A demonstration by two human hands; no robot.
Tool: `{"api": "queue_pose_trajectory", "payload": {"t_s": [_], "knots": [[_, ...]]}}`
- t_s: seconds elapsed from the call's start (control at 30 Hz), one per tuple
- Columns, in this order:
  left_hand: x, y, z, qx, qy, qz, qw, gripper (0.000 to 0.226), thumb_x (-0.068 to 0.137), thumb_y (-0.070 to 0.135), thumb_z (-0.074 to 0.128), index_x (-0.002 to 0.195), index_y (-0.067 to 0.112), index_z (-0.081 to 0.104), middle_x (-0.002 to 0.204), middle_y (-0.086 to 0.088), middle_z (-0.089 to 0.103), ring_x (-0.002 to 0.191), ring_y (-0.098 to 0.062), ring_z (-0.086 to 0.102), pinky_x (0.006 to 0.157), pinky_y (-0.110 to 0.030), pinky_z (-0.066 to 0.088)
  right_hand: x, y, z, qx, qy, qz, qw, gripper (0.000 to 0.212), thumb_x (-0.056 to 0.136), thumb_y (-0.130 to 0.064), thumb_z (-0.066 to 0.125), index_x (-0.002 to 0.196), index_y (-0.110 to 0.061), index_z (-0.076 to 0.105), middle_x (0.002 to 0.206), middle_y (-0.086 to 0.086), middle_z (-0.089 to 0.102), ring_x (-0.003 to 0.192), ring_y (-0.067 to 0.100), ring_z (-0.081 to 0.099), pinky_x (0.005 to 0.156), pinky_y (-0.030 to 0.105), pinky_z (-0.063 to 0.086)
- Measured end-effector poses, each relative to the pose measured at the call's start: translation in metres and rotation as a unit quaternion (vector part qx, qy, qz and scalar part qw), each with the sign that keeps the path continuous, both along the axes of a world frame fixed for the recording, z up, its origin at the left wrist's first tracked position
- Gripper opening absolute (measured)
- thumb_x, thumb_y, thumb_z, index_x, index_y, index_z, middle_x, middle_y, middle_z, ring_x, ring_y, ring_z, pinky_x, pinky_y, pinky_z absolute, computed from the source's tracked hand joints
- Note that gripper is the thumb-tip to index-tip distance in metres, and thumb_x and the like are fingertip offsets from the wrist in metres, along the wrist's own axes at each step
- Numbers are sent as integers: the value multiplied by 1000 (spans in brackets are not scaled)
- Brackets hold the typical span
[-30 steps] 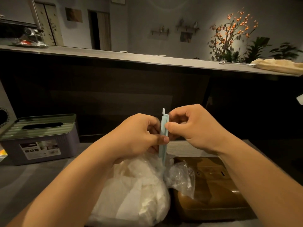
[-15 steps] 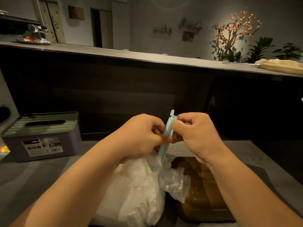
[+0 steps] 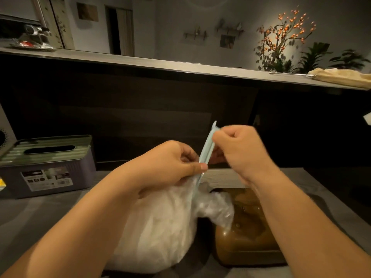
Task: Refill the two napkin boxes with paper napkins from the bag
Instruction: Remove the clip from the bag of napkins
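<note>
Head view shows a gray table (image 3: 30, 215) in a dim room. Far to the left, a purple napkin box (image 3: 47, 175) with a green slotted lid sits on it, well apart from the hands. Near the middle, the left hand (image 3: 170, 165) curls its fingers and pinches the low part of a light blue bag clip (image 3: 206, 151), with the thumb pressed against it. The clip stands tilted and is clamped on the neck of a clear bag (image 3: 160, 227) full of white paper napkins. The bag sits right under both hands. The right hand (image 3: 239, 151) is just beside the left hand and pinches the top part of the clip with curled fingers. To the right of the bag, touching its loose plastic end, sits a brown napkin box (image 3: 247, 237), under the right wrist
</note>
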State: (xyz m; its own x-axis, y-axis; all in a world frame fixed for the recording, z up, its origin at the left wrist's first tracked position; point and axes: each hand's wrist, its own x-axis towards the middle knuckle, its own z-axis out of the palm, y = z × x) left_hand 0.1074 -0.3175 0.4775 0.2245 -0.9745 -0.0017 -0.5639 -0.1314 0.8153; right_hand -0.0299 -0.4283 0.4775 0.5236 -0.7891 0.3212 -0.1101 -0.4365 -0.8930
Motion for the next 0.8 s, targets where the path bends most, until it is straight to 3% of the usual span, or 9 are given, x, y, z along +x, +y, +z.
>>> {"api": "queue_pose_trajectory", "payload": {"t_s": [0.13, 0.27, 0.47, 0.57, 0.67, 0.8], "knots": [[4, 8, 6, 19, -21, -47, 998, 26, 77, 37, 80, 100, 32, 70, 89, 13, 75, 82, 0, 70, 82, -25, 58, -9, -11, 22, -24, 15, 0, 1000, 28, 96, -16, 59, 73, -10, 73, 70, 7, 74, 68, 23, 75, 68, 41, 63], [5, 12, 9, 28, -64, -67, 995, 27, 84, 23, 77, 108, 31, 68, 91, 12, 74, 83, -1, 70, 81, -25, 59, -9, -11, 25, 33, 65, 14, 997, 27, 98, -18, 57, 81, -6, 75, 73, 11, 75, 68, 25, 75, 71, 42, 64], [14, 16, 8, 44, 22, -97, 994, 23, 91, 4, 65, 108, 19, 71, 97, -4, 75, 93, -21, 72, 89, -41, 58, -15, -4, 26, 87, 72, 67, 991, 27, 104, -24, 54, 99, -7, 74, 83, 13, 76, 75, 26, 76, 71, 37, 62], [13, 16, 6, 33, 29, -105, 994, 22, 89, 6, 68, 107, 18, 71, 96, -5, 75, 93, -25, 72, 90, -45, 57, -18, 0, 26, 95, 57, 74, 991, 28, 104, -28, 54, 100, -7, 73, 84, 12, 76, 78, 26, 76, 71, 37, 62], [7, 16, 8, 14, -4, -115, 993, 25, 87, 26, 73, 111, 29, 68, 102, 8, 73, 94, -11, 70, 90, -38, 57, -20, 5, 28, 8, 62, 64, 996, 26, 101, -31, 60, 94, -10, 73, 80, 7, 76, 74, 23, 76, 70, 38, 64], [-6, 14, 18, -140, 56, -43, 988, 21, 94, 40, 57, 108, 27, 67, 97, 8, 74, 92, -9, 71, 87, -36, 58, -24, 13, 32, -133, 106, 85, 982, 10, 96, -28, 65, 97, -20, 72, 83, -6, 75, 80, 11, 75, 74, 29, 63]]}}
